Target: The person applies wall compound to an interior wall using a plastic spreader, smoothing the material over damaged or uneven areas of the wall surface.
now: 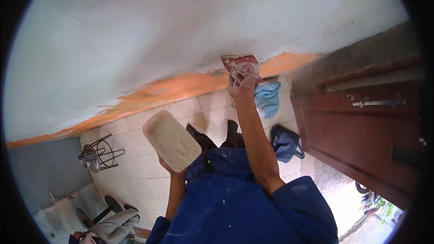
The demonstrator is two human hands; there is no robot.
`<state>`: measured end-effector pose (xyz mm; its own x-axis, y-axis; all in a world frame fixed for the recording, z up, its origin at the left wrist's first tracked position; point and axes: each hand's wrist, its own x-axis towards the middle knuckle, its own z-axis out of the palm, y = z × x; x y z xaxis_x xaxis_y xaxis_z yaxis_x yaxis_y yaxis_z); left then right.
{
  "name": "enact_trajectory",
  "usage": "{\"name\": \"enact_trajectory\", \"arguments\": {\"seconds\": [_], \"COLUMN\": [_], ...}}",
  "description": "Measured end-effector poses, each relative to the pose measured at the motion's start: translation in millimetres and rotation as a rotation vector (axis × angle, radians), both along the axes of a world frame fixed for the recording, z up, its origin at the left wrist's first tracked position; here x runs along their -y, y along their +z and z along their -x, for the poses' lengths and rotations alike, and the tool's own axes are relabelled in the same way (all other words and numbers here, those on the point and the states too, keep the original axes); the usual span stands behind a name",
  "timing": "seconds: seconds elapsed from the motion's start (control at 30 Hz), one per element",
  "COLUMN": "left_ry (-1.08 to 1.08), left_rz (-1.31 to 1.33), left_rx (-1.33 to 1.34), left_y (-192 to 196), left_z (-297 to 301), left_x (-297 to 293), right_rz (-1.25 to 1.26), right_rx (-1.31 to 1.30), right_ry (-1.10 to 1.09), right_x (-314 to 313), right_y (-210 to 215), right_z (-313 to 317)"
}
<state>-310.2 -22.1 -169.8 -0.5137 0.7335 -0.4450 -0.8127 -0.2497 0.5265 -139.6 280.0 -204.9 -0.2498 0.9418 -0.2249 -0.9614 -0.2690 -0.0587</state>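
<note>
My right hand [244, 82] grips a red, putty-smeared scraper [253, 59], its fingers closed round it and spotted with white. The scraper's blade lies at the wall [149, 31], along the top of a ragged orange band [181, 84]. Lower and to the left, my left hand [168, 166] holds a shallow rectangular tub [197, 150] from its outer side. Pale greyish putty coats the inside of the tub. Most of the left hand's fingers are hidden beneath it.
A light blue plastic bag [267, 99] and a dark blue bag [285, 143] lie on the tiled floor at the right, beside a brown door [357, 131]. A metal-framed stool [107, 152] stands at the left. Another person [113, 229] is at the lower left.
</note>
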Motion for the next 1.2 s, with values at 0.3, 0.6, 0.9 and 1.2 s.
{"name": "enact_trajectory", "arguments": {"seconds": [0.3, 0.6, 0.9, 1.2], "left_ry": [-0.012, -0.001, -0.009, -0.005], "left_rz": [0.068, 0.139, 0.167, 0.182], "left_rx": [-0.173, -0.355, -0.427, -0.513], "left_y": [-14.8, -11.0, -11.3, -11.3], "left_z": [6.0, 6.3, 9.8, 4.9], "left_x": [13.5, 32.7, 35.7, 37.5], "right_rz": [0.597, 0.702, 0.353, 0.496], "right_rx": [0.538, 0.454, 0.363, 0.723], "right_ry": [-0.154, -0.256, -0.219, -0.164], "right_x": [39.9, -43.8, -35.0, 16.4], "right_y": [15.1, -16.8, 12.2, -3.4], "right_z": [1.6, 3.4, -17.6, -35.5]}}
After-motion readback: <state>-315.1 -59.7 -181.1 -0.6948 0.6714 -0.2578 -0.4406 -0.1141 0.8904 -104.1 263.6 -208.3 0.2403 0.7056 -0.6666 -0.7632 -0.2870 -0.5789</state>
